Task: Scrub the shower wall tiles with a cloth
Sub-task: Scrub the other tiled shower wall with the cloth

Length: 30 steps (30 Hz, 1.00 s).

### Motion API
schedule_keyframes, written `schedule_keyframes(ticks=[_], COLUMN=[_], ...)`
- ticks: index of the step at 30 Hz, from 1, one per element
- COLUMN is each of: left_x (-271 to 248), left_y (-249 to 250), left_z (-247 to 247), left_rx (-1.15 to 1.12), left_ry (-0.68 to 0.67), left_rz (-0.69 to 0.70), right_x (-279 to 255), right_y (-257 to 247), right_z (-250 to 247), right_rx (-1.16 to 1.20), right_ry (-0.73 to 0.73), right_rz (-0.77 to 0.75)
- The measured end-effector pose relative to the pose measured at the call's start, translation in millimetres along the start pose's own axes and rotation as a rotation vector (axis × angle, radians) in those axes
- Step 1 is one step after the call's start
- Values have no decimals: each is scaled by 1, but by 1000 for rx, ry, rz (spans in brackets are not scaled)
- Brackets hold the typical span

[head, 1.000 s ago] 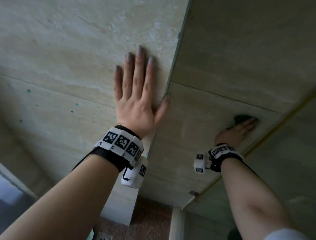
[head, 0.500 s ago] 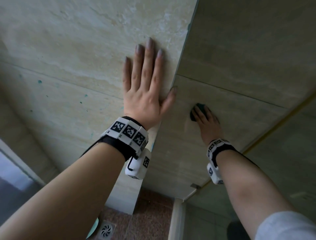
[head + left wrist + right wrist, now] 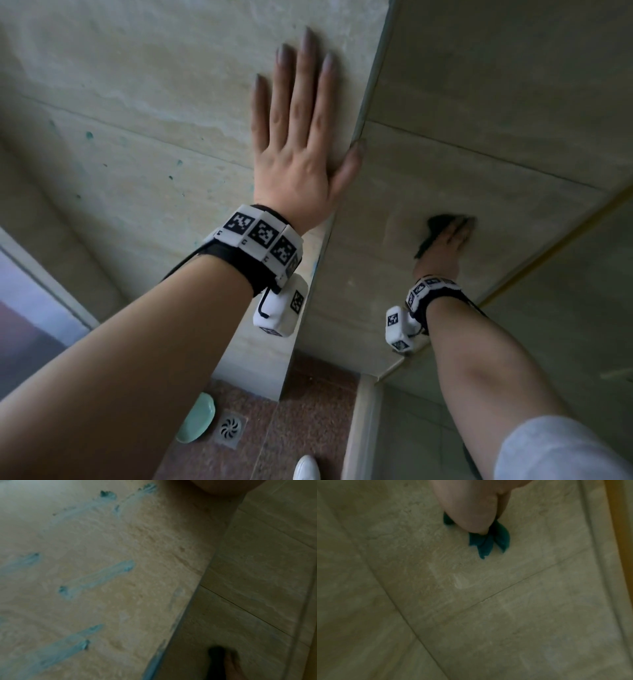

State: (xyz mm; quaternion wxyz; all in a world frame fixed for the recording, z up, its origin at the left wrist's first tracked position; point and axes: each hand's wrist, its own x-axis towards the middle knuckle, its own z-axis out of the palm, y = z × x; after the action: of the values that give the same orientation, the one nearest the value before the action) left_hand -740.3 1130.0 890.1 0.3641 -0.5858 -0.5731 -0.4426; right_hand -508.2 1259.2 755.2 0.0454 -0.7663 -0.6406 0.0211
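Note:
My left hand (image 3: 301, 137) lies flat on the beige left wall tile (image 3: 137, 85), fingers straight and spread, thumb at the corner edge (image 3: 373, 78). My right hand (image 3: 442, 253) presses a dark teal cloth (image 3: 436, 222) against the right wall tile (image 3: 496, 85), lower down, with its fingers stretched over the cloth and blurred. In the right wrist view the bunched cloth (image 3: 489, 540) pokes out from under the hand. The left wrist view shows blue smears (image 3: 97, 577) on the left tile and the cloth (image 3: 216, 660) far below.
Small teal specks (image 3: 89, 135) dot the left wall. A yellow-edged glass panel (image 3: 548, 246) borders the right wall. On the reddish floor below are a round drain (image 3: 230, 427), a mint green dish (image 3: 197, 423) and a white shoe tip (image 3: 307, 468).
My right hand swept the cloth left toward the corner, then back right and down along the right wall. My left hand stays flat on the left tile.

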Motion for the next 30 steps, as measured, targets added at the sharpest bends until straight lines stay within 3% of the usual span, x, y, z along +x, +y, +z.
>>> schedule_keyframes(ticks=[4,5,7,10,13,16,20,25,27,30], left_x=[-3,-3,-3,-3,-4,-5,-6,0,5,10], left_y=[2,2,1,0,1,3,-2,-26,-36,-48], left_z=[1,2,4,3,-3,-13,-41,-85,-105,-136], left_rx=[-3,-3,-6,-27,-46,-75,-119,-181,-278,-348], left_ry=[-11,-11,-4,-12,-72,-148,-291,-608,-693,-725], left_rz=[-15,-15,-13,-10,-17,-26,26,137,123,-20], right_x=[24,21,10,-8,-16,-30,-66,-130,-158,-198], right_y=[15,13,0,-11,-33,-54,-56,-67,-80,-97], right_z=[5,-5,-34,-58,-71,-89,-113,-156,-176,-201], right_rx=[314,304,338,736,731,715,883,1340,1424,1458], right_ry=[-148,-175,-249,-101,28,111,208,413,491,691], right_rz=[394,401,307,312,250,63,-104,-35,-159,-498])
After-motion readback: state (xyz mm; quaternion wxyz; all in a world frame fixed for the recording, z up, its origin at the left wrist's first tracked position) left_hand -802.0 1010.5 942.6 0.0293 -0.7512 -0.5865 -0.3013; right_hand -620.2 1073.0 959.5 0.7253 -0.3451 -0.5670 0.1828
